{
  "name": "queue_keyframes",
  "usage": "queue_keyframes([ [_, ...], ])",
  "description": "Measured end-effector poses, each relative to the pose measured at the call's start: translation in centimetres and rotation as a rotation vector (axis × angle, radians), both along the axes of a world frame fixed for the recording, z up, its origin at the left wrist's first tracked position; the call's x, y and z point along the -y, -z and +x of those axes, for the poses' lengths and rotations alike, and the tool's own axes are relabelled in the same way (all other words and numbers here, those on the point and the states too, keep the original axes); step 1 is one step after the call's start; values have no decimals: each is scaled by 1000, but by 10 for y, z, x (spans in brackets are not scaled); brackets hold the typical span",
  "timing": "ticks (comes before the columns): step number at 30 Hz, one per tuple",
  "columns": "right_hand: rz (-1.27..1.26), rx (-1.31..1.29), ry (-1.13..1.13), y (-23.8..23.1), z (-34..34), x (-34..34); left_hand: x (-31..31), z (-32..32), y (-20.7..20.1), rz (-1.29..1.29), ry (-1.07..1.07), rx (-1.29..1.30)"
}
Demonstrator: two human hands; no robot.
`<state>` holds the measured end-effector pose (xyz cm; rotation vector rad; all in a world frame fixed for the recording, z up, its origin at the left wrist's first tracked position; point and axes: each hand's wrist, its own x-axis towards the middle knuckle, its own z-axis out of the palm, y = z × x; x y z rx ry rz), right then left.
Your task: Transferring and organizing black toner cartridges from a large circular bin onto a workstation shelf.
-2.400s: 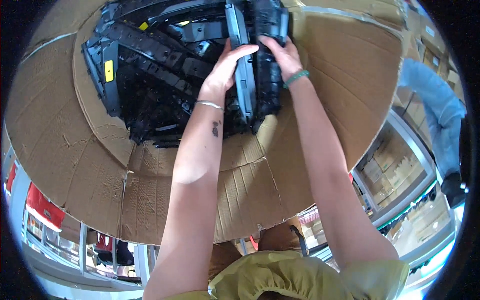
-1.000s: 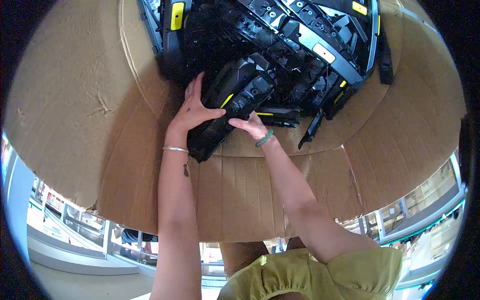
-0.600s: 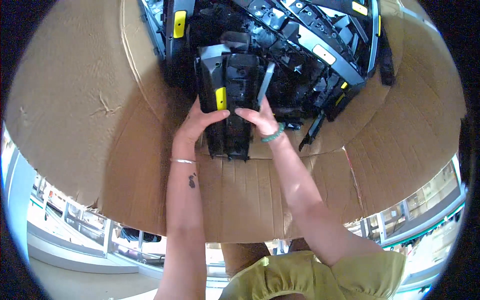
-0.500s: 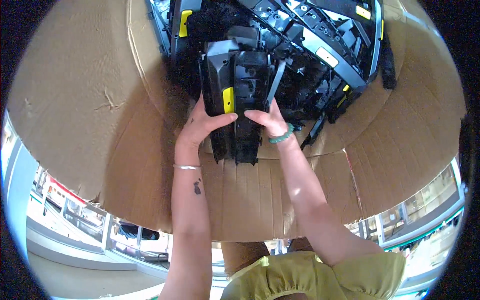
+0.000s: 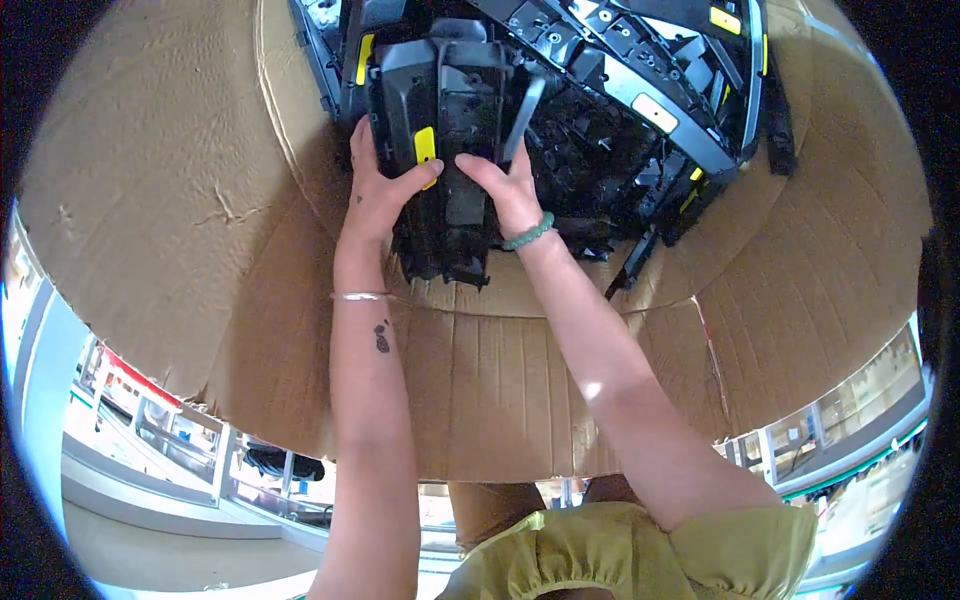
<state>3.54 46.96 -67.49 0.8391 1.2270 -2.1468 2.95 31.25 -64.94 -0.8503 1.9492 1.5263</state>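
Note:
Between my two hands is a bundle of long black plastic parts [image 5: 466,130], side by side, with a yellow label on the left one. My left hand [image 5: 378,190] grips its left side, thumb across the front beside the label. On the other side my right hand [image 5: 508,195] clasps it, thumb pointing inward and a grey strip rising by the fingers. The fingers behind the bundle are mostly hidden. The bundle stands tilted over the inside of a large cardboard box [image 5: 500,390], its lower ends near the box's near wall.
More black plastic parts [image 5: 640,100] with yellow and white labels are heaped at the far side and right inside the box. One narrow black piece [image 5: 632,262] leans by the near right wall. The box walls curve up around my arms.
Both hands have carried the black parts away from me and slightly left, toward the far side of the box. My grip looks the same.

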Motion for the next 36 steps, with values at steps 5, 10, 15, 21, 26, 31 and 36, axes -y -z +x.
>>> queue_keyframes([
  [5, -137, 94, -117, 10, 8, -14, -5, 4, 4, -34, 97, -164],
  [10, -68, -196, -463, 11, -18, -16, 18, 14, 8, -8, 21, 21],
  [15, -11, -218, -370, 4, -30, -15, 7, 8, 6, 163, -70, 59],
  [21, -233, -4, -141, 4, -28, -18, 2, -8, 6, -11, 81, -7],
  [26, -63, -88, -212, -13, -46, -20, -4, -19, -2, 10, 75, -158],
  [31, -122, -17, -228, 3, -59, -19, -10, -12, -2, 223, -170, -61],
  [36, -115, -239, -697, 16, -62, -31, 1, 4, 17, 246, -205, -7],
])
